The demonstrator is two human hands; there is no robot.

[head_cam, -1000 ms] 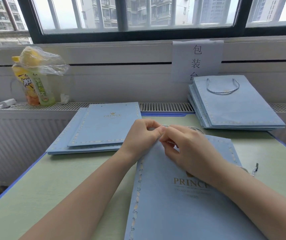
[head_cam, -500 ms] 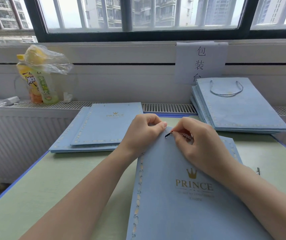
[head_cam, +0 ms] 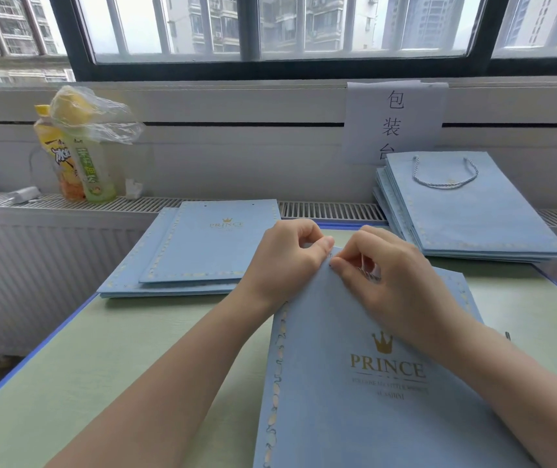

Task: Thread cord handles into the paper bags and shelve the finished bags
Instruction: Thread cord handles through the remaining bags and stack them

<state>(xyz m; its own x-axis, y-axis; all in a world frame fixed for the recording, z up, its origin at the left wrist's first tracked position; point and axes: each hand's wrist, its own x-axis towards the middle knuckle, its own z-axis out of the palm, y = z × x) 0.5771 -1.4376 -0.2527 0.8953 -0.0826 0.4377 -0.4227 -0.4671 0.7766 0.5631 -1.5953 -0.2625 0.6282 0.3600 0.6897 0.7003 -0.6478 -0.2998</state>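
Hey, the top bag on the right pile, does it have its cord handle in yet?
Yes. A twisted cord handle loops from two holes near the upper edge of the top bag.

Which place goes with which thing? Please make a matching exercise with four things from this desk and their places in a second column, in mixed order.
Things:
1. drink bottles
2. bags without handles
3. bags with cord handle
4. paper sign

Places:
A. stacked at the far right, on the desk's back edge
B. hanging on the wall under the window
C. standing on the ledge at the far left
D. stacked at the left of the desk, beyond the left hand

Pairs: 1-C, 2-D, 3-A, 4-B
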